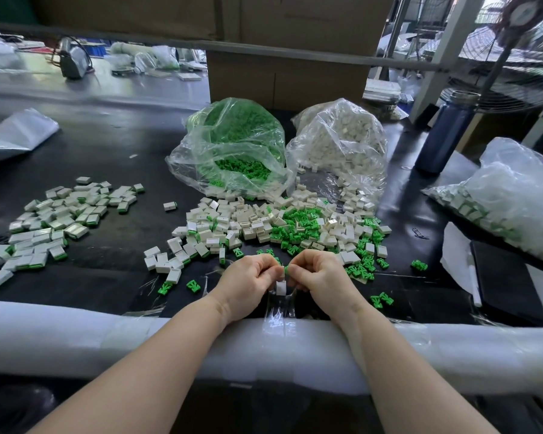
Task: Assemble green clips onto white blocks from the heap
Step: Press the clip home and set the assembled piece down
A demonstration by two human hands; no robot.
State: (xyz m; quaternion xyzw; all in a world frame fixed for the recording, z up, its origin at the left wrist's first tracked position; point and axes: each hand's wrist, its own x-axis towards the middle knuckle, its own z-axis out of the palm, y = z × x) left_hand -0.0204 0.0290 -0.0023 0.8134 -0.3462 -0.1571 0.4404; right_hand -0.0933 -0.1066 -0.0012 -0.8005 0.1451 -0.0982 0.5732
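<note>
Surface: dark work table (113,145) in a workshop, with a padded white rail (76,336) along your near edge and cardboard boxes (282,73) at 12 o'clock.
Supply: the heap (264,223) of loose white blocks and green clips lies at 12 o'clock from your hands, fed by a bag of clips (232,145) and a bag of blocks (342,145) behind it.
Finished pile: assembled pieces (54,220) spread out at 10 o'clock, well apart from the heap.
Left hand (248,283): your fingers are curled, pinching the work piece from the left.
Right hand (320,277): your fingers are curled too, fingertips meeting the left hand's over the same piece.
Piece in hand: a white block (280,288) hangs just below your fingertips, with a green clip (285,270) at its top end; the block's long axis runs roughly from 12 to 6 o'clock. I cannot tell whether the clip is fully seated.
Key relation: the clip sits at the block's 12 o'clock end, so the push likely runs down that axis toward you.
Nearer hand: both touch the piece; your left lies nearer the finished pile, your right nearer the loose clips (364,267) at 2 o'clock.
</note>
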